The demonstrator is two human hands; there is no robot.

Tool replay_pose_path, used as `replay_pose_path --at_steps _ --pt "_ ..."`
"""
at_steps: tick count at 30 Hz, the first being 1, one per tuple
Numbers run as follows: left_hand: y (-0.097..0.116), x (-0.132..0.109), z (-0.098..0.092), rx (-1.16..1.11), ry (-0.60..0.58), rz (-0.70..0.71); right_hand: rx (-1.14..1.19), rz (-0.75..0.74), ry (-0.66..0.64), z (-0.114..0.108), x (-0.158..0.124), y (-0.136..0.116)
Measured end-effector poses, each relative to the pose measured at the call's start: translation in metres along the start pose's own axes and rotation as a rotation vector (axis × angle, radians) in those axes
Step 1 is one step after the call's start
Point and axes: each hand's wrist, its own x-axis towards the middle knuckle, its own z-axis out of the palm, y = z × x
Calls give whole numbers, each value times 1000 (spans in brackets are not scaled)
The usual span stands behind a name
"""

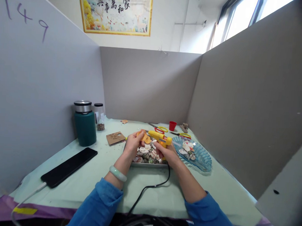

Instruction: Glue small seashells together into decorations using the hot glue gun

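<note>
My right hand is wrapped round the handle of a yellow glue gun, whose nozzle points left. Pinched in my left hand is a flat orange piece with rounded edges, close to the nozzle. Both hands are above a shallow metal tray filled with shells and small stones. A black cord runs from the gun's handle down to the table's front edge.
To the right lies a blue glass dish holding shells. Scissors and a red cup are behind. On the left stand a green flask, a jar, a phone and a brown card.
</note>
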Motion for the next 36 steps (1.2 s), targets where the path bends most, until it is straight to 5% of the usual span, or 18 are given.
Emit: replay_pose_path --at_steps 18,36 --pt "0 0 -1 2 3 17 -27 -13 -21 0 0 2" --pt "6 -7 5 136 -144 -69 -15 -4 -56 1 -3 -5"
